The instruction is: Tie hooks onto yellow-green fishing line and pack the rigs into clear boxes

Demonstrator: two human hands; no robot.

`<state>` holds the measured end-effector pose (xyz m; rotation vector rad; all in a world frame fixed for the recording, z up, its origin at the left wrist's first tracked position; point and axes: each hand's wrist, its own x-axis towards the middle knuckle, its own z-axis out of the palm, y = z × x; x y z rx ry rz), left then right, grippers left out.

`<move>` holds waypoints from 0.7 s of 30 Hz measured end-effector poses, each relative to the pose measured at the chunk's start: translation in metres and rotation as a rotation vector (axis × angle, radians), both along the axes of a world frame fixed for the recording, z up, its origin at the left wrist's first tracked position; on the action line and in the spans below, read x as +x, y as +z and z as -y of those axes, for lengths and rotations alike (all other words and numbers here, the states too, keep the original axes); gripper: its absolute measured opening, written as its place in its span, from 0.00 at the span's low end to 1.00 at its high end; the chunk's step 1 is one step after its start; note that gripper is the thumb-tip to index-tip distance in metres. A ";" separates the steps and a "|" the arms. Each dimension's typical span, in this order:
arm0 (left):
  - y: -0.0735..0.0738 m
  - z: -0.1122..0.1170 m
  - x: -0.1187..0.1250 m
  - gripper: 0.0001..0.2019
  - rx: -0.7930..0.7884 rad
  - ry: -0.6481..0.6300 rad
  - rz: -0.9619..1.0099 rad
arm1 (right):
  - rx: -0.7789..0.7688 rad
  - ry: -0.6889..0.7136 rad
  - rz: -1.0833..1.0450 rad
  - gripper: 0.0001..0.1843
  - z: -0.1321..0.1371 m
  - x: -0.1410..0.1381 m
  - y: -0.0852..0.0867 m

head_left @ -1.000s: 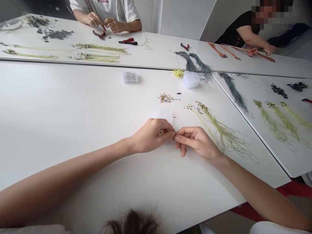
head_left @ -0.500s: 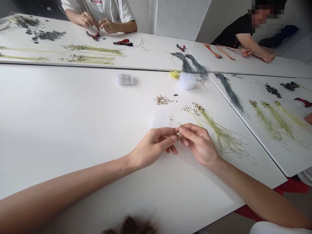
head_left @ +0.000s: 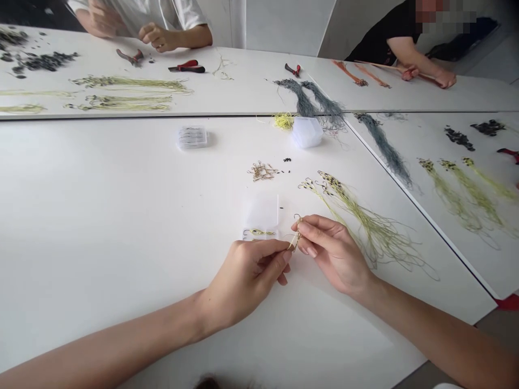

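My right hand pinches a small fishing hook between thumb and fingers, its bend pointing up. Just below it, my left hand is closed on a pale yellow fishing line that runs to the hook. The two hands' fingertips are close together. Partly behind my left hand is an open clear plastic box, with yellow-lined hooks in it. To the right of my right hand lies a bundle of tied hooks on yellow-green lines.
Ahead are a pile of brass-coloured swivels, tiny black beads, a closed clear box of hooks and stacked clear boxes. Grey line bundles and pliers lie farther off. Two co-workers sit across the table.
My left hand has moved down and slightly left, showing the line between my hands and the hooks in the box. The view has shifted a little. One co-worker's hand has lifted.
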<state>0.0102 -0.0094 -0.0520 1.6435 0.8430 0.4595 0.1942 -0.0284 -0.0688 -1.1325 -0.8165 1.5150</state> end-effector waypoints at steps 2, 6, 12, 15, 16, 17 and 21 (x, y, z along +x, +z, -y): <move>0.000 -0.002 0.000 0.13 0.025 -0.012 -0.028 | -0.012 -0.004 -0.002 0.04 -0.002 0.000 -0.001; 0.001 -0.006 0.000 0.13 0.078 -0.033 -0.080 | -0.033 -0.002 -0.001 0.06 -0.004 0.001 0.000; -0.002 -0.008 0.001 0.11 0.094 -0.040 -0.103 | -0.070 0.040 0.029 0.08 -0.007 0.003 0.006; -0.004 -0.008 0.000 0.09 0.082 -0.003 -0.081 | -0.077 0.044 0.030 0.09 -0.010 0.003 0.007; -0.005 -0.008 0.000 0.09 0.062 0.015 -0.075 | -0.078 0.043 0.028 0.09 -0.011 0.004 0.007; -0.005 -0.009 0.000 0.10 0.032 0.032 -0.071 | -0.080 0.041 0.026 0.09 -0.012 0.004 0.007; -0.005 -0.010 0.000 0.09 -0.096 0.044 -0.056 | -0.100 0.033 0.006 0.09 -0.013 0.005 0.005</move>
